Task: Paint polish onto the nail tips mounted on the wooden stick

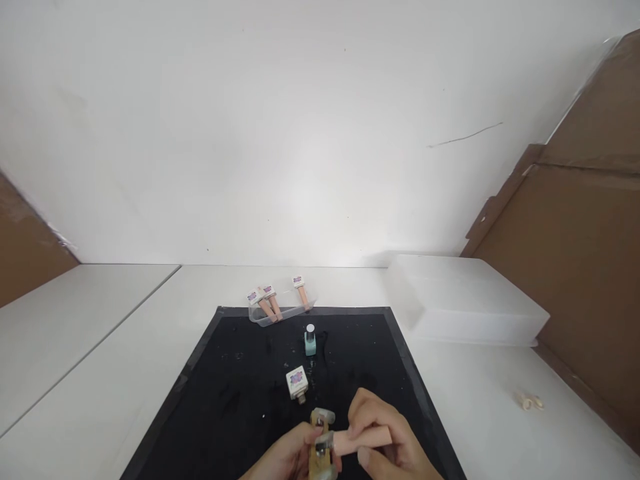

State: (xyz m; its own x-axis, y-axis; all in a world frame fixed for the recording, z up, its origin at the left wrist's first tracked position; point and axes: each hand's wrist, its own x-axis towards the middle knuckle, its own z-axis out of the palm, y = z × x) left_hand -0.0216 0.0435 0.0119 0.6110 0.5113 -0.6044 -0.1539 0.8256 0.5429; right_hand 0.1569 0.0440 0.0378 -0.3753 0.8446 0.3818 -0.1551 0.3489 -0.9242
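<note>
Basically, the clear tray at the far edge of the black mat holds three peach bottles with white caps, leaning, caps up and away. A big translucent lidded box sits on the table to the right, contents not visible. On the mat: a mint bottle upright, then a white-capped bottle lying nearer the hands.

Right hand: grip closed on a peach tube. Its long axis runs roughly left-right, near horizontal, and its left end sits at a small metal clamp. Left hand: fingers closed around a tan wooden holder, long axis pointing away from the person. Both are low over the mat's near edge. A small pale ring-shaped piece lies on the table far right.
</note>
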